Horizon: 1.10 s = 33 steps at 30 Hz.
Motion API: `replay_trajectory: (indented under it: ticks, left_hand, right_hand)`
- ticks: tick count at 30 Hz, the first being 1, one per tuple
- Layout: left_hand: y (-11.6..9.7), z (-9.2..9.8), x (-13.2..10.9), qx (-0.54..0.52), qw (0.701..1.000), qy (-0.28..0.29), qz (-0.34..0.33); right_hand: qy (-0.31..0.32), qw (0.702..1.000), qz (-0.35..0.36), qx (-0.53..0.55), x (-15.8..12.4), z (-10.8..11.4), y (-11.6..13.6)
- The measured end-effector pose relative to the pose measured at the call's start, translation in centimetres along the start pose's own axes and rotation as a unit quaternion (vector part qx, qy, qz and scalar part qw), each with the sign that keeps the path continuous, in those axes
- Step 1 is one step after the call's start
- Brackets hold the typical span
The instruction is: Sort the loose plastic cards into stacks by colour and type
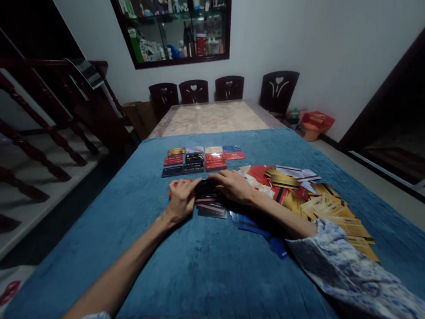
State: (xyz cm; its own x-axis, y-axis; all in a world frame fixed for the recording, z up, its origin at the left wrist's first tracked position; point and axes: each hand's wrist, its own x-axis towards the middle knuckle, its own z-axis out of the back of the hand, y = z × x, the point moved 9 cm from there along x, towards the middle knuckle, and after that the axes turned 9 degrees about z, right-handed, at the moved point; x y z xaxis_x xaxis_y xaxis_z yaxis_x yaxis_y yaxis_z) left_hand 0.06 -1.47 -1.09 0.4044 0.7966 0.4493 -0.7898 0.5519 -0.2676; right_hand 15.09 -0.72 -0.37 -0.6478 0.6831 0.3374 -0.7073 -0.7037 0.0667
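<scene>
Black cards (206, 186) between the hands above the blue cloth (193, 271) on the counter (212, 118), fingers of left hand (181, 200) and right hand (233, 183) clamped on their opposite ends; judged light, stiff, slick, liable to fan apart, best gripped by the short edges

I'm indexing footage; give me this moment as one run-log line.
left hand: at black cards; right hand: at black cards; card rows: beyond hands; gold cards: scattered, right
</scene>
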Motion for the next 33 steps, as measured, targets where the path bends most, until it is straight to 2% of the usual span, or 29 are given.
replay_trajectory:
  ticks: [15,25,33]
  left_hand:
    - [0.3,0.3,0.1,-0.016,0.999,0.018,0.024]
    - [0.6,0.2,0.5,-0.008,0.998,0.055,0.023]
    - [0.9,0.8,1.6,0.016,0.997,0.064,0.027]
  right_hand:
    - [-0.013,1.000,0.010,-0.019,0.0,-0.2,0.4]
    - [0.029,0.998,-0.001,-0.047,0.1,0.8,0.6]
    - [0.050,0.997,-0.018,-0.061,1.3,1.4,0.8]
